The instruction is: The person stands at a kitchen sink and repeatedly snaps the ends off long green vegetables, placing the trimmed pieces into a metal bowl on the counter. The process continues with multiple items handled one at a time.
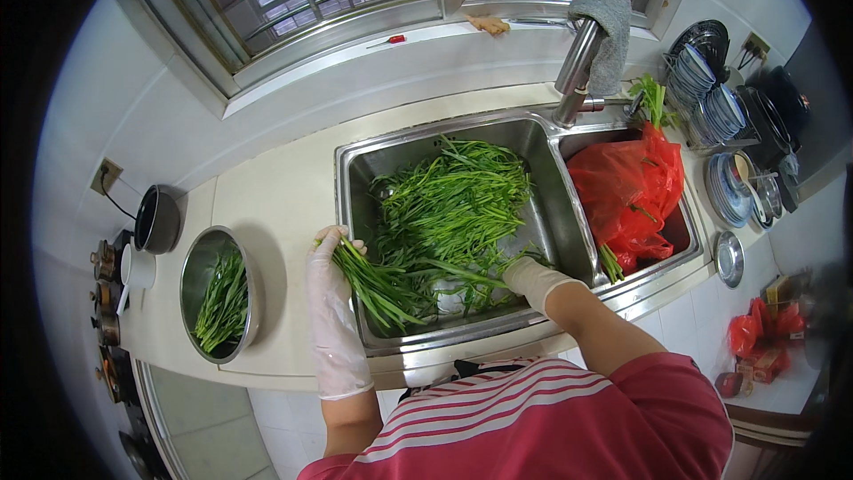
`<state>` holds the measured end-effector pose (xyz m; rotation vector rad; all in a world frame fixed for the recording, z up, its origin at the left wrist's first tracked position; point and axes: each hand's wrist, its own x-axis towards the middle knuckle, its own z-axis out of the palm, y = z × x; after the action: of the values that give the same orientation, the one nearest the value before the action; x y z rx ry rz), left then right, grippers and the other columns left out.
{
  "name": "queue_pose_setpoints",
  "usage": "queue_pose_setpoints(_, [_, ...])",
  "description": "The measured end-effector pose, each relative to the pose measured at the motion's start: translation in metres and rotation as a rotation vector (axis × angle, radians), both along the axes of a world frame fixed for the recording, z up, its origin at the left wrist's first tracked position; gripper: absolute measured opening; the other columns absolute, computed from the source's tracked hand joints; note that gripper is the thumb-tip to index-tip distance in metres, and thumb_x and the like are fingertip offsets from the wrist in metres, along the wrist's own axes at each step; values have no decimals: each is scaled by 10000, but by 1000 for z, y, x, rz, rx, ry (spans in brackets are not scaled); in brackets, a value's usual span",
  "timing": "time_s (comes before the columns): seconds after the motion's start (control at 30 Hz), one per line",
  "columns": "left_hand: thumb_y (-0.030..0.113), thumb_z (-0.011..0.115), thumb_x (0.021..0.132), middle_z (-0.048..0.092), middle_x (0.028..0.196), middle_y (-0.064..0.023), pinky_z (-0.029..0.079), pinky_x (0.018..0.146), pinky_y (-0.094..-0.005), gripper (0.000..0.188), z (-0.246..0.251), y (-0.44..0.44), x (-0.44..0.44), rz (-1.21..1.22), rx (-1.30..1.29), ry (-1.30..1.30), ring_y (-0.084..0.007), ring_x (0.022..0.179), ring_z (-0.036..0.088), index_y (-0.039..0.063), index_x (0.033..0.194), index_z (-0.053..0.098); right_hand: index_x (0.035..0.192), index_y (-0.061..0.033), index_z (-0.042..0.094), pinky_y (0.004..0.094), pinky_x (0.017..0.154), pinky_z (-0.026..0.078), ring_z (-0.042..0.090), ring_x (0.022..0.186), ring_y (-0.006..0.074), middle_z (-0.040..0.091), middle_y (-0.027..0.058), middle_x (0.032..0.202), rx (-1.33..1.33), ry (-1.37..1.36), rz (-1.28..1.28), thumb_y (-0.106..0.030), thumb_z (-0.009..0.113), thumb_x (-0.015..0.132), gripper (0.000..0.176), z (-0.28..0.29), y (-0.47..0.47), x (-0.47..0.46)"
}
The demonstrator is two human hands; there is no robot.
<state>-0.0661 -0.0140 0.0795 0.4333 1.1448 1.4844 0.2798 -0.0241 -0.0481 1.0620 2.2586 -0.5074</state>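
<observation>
Long leafy green vegetables (460, 200) fill much of the large steel sink basin (556, 213). My left hand (333, 247), in a long translucent glove, holds a bunch of green stems (373, 280) over the basin's left edge, their ends hanging inside. My right hand (526, 273), gloved too, reaches down into the lower right of the basin among the greens; its fingertips are hidden, so its grasp cannot be told. Left of the sink, a steel bowl (256, 307) on the counter contains more cut greens (223, 303).
A red plastic bag (610, 173) with stems poking out occupies the smaller basin. The faucet (576, 73), draped with a grey cloth (610, 33), rises behind. Stacked dishes (726, 193) stand at right; a dark pot (156, 220) and white saucepan (138, 267) at left.
</observation>
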Motion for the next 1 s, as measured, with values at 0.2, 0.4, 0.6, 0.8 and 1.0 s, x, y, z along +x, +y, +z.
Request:
queue_pose_setpoints(0.2, [182, 614, 880, 581, 696, -35, 454, 548, -271, 114, -4, 3, 19, -256, -68, 388, -144, 566, 551, 85, 930, 582, 814, -60, 651, 383, 666, 517, 655, 818, 284, 666, 138, 882, 272, 177, 23, -124, 560, 781, 116, 28, 30, -24])
queue_pose_setpoints(0.4, [180, 694, 827, 551, 629, 16, 368, 471, -237, 115, -18, 26, 63, -858, -101, 841, -71, 518, 445, 72, 865, 685, 830, -109, 623, 372, 613, 482, 617, 723, 247, 585, 60, 707, 743, 733, 122, -131, 564, 730, 119, 94, 28, 1])
queue_pose_setpoints(0.6, [157, 717, 809, 583, 649, -20, 396, 478, -233, 170, -21, 27, 85, -1169, -131, 595, -91, 525, 491, 22, 908, 688, 923, -126, 635, 348, 581, 448, 571, 674, 213, 560, 22, 700, 965, 688, 124, -153, 581, 744, 189, 133, 22, 4])
queue_pose_setpoints(0.8, [129, 710, 809, 582, 651, -32, 416, 504, -240, 233, -24, 19, 91, -1109, -10, 336, -105, 539, 508, -48, 949, 652, 1000, -145, 660, 344, 508, 413, 546, 591, 203, 498, 14, 636, 1101, 607, 101, -182, 581, 779, 238, 132, 21, 1])
queue_pose_setpoints(1.0, [114, 690, 787, 594, 671, -22, 408, 533, -234, 164, -25, 9, 98, -1134, 13, 367, -94, 558, 516, 7, 906, 654, 964, -142, 657, 346, 476, 409, 533, 539, 206, 486, 20, 594, 1156, 574, 43, -200, 599, 790, 193, 128, 20, -5])
